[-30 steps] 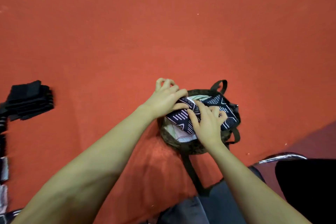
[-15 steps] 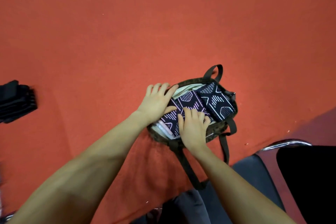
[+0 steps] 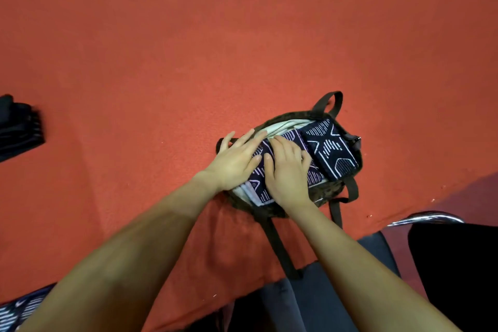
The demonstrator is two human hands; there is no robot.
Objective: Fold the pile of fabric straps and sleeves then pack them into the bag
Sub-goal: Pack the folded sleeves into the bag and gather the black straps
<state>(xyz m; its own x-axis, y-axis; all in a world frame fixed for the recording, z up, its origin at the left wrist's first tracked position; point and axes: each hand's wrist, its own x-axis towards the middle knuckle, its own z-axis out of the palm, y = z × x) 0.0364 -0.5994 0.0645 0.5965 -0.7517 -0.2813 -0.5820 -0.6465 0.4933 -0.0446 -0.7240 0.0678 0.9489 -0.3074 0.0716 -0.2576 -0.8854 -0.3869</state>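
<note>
My grip is apart on both sides: my left hand [image 3: 234, 159] and right hand [image 3: 287, 167] are lying flat, fingers straight, pressing down on the folded patterned sleeves [image 3: 335, 152] packed in the bag [image 3: 330, 191]. The sleeves are sitting side by side in the bag's open mouth, dark with white line patterns, over some pale fabric [image 3: 283, 127]. The bag is resting on the red counter [image 3: 188, 48], its dark straps [image 3: 280, 245] trailing toward me. A stack of dark folded pieces [image 3: 18, 127] is lying well apart at the far left edge.
</note>
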